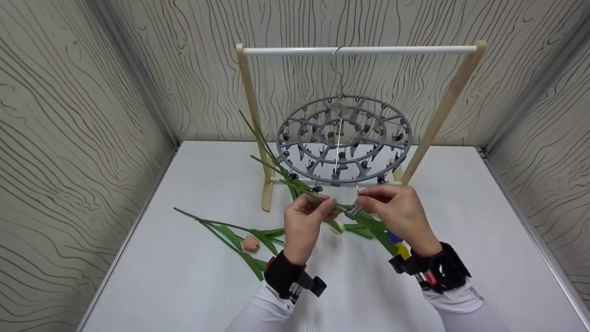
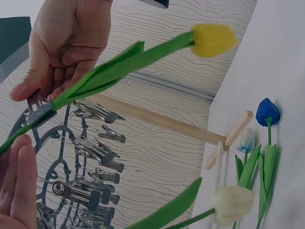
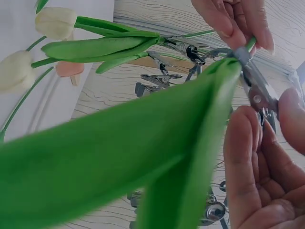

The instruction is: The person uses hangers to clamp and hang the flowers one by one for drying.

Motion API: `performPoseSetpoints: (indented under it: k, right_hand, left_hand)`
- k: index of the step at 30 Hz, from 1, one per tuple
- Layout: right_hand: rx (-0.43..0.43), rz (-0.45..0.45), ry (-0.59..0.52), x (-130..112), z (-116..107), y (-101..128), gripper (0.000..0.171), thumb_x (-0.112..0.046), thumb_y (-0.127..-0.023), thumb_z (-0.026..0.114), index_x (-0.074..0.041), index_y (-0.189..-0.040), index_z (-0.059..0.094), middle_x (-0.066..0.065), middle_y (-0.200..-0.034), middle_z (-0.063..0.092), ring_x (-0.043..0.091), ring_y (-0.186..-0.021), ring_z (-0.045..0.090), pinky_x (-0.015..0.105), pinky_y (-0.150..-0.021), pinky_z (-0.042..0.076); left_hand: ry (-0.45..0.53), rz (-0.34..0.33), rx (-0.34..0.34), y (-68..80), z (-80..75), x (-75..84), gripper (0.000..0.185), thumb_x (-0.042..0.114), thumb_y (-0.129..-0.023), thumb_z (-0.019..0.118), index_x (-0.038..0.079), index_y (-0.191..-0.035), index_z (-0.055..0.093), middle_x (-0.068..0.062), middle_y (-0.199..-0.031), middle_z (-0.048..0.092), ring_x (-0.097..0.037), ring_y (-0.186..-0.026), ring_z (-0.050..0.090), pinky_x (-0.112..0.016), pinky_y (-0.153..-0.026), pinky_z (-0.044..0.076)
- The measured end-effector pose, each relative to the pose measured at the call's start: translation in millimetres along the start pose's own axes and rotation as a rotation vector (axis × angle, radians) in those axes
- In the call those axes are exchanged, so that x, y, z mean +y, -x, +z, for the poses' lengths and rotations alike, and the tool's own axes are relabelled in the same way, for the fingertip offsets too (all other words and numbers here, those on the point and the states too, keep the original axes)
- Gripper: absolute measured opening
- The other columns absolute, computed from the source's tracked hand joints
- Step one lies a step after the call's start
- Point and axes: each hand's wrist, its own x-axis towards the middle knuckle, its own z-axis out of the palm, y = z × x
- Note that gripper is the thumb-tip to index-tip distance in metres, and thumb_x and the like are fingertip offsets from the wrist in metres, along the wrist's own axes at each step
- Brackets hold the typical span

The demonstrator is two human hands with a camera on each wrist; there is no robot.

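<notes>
My left hand (image 1: pixel 306 223) pinches the green stem of an artificial yellow tulip (image 2: pixel 215 40) between thumb and fingers. Beside it, my right hand (image 1: pixel 408 214) pinches a grey-tipped metal clip (image 1: pixel 353 210) that hangs from the round grey clip hanger (image 1: pixel 313 178). In the right wrist view, the clip's tips lie across the stem just by the green leaves (image 3: pixel 105 138), close to my left fingertips. The yellow bloom points toward my right wrist. White tulips (image 3: pixel 56 23) with long leaves hang from other hanger clips (image 3: pixel 188 50).
The hanger hooks over the white bar (image 1: pixel 290 50) of a wooden stand (image 1: pixel 454 90). On the white table (image 1: pixel 184 276) lie a peach tulip (image 1: pixel 250 243), a blue tulip (image 2: pixel 268 113) and a pale blue-white one (image 2: pixel 247 140). Patterned panels surround the table's back and sides.
</notes>
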Motion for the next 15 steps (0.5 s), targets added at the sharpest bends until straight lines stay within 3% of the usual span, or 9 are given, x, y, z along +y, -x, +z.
performPoseSetpoints:
  k: [9,15]
  right_hand:
    - [-0.056,0.062,-0.003,14,3,-10,0.029,-0.028,-0.086,0.080,-0.007,-0.105,0.076,0.003,-0.095,0.073,0.018,-0.085,0.069,0.025,-0.074,0.058]
    - [-0.082,0.125,-0.051,23,6,-21,0.031,-0.026,-0.086,0.079,-0.005,-0.108,0.074,0.008,-0.098,0.072,0.021,-0.087,0.070,0.027,-0.074,0.059]
  left_hand:
    - [-0.025,-0.033,-0.020,-5.5,-4.2,-5.7,0.018,0.005,-0.089,0.074,-0.004,-0.103,0.069,-0.018,-0.095,0.069,-0.030,-0.083,0.071,-0.041,-0.077,0.059]
    - [-0.083,-0.059,-0.006,-4.5,-12.2,-13.1,0.032,0.010,-0.087,0.077,0.000,-0.117,0.069,-0.014,-0.107,0.071,-0.028,-0.093,0.071,-0.038,-0.081,0.058]
